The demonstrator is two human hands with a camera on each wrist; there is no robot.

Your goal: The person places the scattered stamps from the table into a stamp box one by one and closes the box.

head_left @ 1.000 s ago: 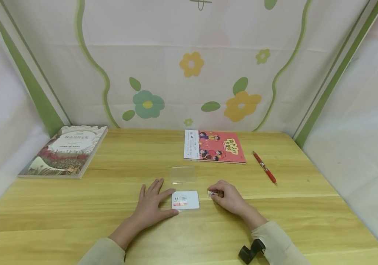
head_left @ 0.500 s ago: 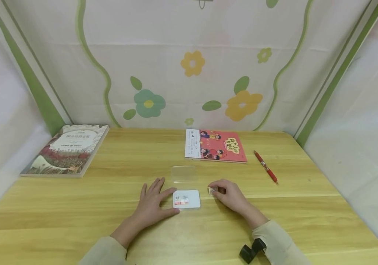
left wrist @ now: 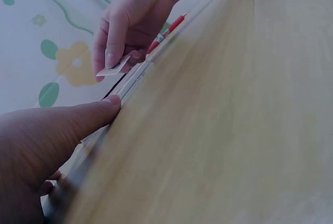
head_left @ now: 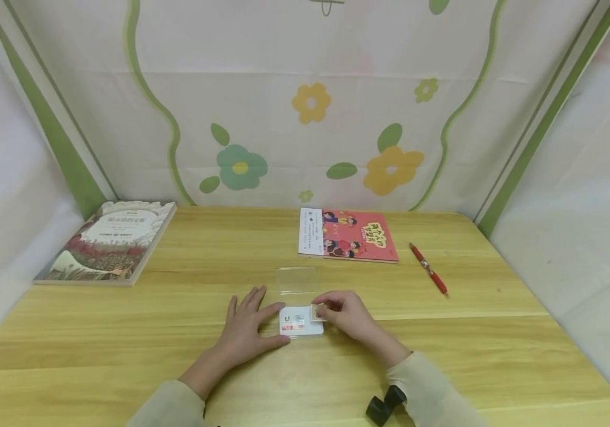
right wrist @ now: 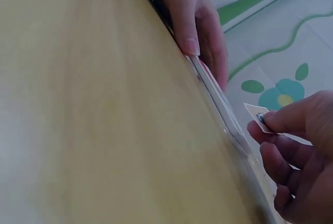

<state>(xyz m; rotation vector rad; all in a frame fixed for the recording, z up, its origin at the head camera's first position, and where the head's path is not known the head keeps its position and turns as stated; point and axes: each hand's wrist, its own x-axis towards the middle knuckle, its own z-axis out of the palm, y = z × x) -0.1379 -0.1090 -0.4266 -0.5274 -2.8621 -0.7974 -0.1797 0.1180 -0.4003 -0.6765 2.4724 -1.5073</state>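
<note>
A flat clear plastic case lies on the table with a white panel inside, bearing a dark U-shaped mark and a reddish label. Its transparent lid is laid back behind it. My left hand holds the case at its left end, thumb on the near edge and index finger on the far edge, the other fingers spread on the table. Between thumb and index finger, my right hand pinches a small, square, stamp-like card with a pale border and a dark print. In the head view the card overlaps the case's right end.
Behind the case lies a red-and-white book. A red pen rests to its right, and a thicker illustrated book is at the far left. A flower-printed curtain closes off the back of the wooden table.
My right hand has carried the small card leftward, from beside the case to over its right end. The left hand has stayed at the case's left end.
</note>
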